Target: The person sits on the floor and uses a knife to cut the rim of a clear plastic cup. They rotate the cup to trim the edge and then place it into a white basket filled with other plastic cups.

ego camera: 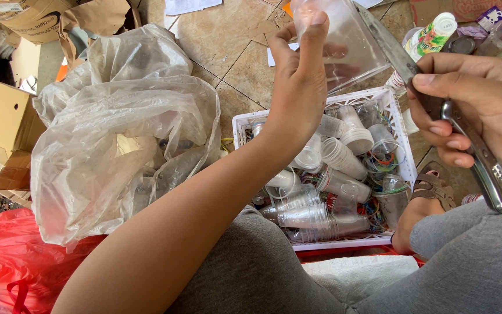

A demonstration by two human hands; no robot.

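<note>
My left hand (pixel 298 81) is raised and grips a clear plastic cup (pixel 344 43) by its side, held over the white basket. My right hand (pixel 472 107) holds a metal knife (pixel 477 157) by its handle, and the blade runs up to touch the cup's right edge. Below both hands stands a white plastic basket (pixel 240 125) filled with several clear plastic cups (pixel 321 218) and coloured rubber bands.
A large clear plastic bag (pixel 117 134) with more cups lies to the left. A red plastic bag (pixel 7 261) sits at the bottom left. Cardboard boxes (pixel 1 116) line the left. A bottle with a green label (pixel 434 35) stands at top right. My sandalled foot (pixel 431 192) rests beside the basket.
</note>
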